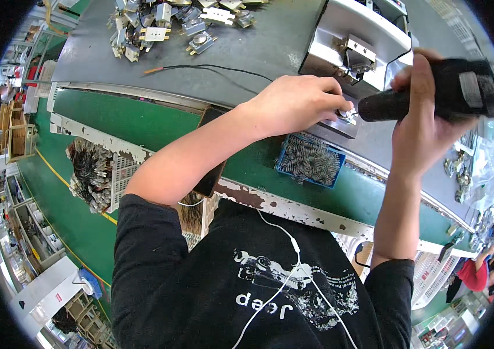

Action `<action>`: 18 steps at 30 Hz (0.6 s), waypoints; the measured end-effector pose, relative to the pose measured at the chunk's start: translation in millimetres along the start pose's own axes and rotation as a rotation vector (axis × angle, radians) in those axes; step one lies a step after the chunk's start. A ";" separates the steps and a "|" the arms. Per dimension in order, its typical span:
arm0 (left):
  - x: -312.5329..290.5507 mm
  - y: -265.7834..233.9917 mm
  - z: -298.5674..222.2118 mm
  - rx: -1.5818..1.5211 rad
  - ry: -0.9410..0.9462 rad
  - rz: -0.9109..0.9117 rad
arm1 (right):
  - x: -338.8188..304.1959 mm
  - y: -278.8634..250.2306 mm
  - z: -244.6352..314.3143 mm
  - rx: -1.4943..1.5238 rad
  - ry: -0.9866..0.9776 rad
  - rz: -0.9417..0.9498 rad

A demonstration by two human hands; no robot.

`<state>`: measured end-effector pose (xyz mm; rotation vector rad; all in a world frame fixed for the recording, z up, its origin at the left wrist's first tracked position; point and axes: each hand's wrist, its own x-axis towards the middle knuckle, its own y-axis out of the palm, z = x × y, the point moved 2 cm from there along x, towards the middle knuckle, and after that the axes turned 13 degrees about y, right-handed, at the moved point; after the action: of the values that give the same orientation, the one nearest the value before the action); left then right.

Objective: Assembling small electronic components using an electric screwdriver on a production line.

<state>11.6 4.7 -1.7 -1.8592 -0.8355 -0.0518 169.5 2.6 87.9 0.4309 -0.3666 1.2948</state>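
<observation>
My right hand (418,125) is wrapped round a black power screwdriver (450,93), somewhat blurred, whose nose points left. Its thin tip meets a small metal part (347,114) on a flat metal block (343,127) at the bench's near edge. The fingers of my left hand (302,104) are closed on that small part and partly cover it. A black lead (223,68) with a copper-coloured end runs across the bench toward my left hand. Just beyond my hands stands a metal fixture (357,55) with a silver housing.
A blue tray (282,168) of small coiled metal pieces sits on the green ledge below my left hand. Several metal-and-white assemblies (153,34) are heaped at the far left. Loose metal parts and plastic bags (482,174) lie at right. A dark phone-like slab (209,180) lies under my left forearm.
</observation>
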 end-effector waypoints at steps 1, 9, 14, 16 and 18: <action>-0.7 0.5 0.1 0.008 0.016 -0.013 | -5.3 2.1 2.2 -0.039 -0.069 -0.079; -2.3 0.8 2.9 -0.014 0.013 -0.050 | -3.7 -5.1 7.6 -0.180 0.053 0.213; -2.1 1.6 3.8 -0.032 0.038 -0.061 | 34.8 -35.5 -15.5 0.079 0.265 0.695; -2.3 2.3 3.4 -0.027 0.031 -0.058 | 43.0 -29.5 -20.8 0.177 0.201 0.794; -1.0 2.3 2.6 -0.022 0.032 -0.056 | 45.9 -21.4 -17.8 0.342 0.148 0.943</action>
<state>11.3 5.8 -5.2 -1.8514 -0.8674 -0.1262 201.4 45.4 92.9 0.4587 -0.2185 2.3156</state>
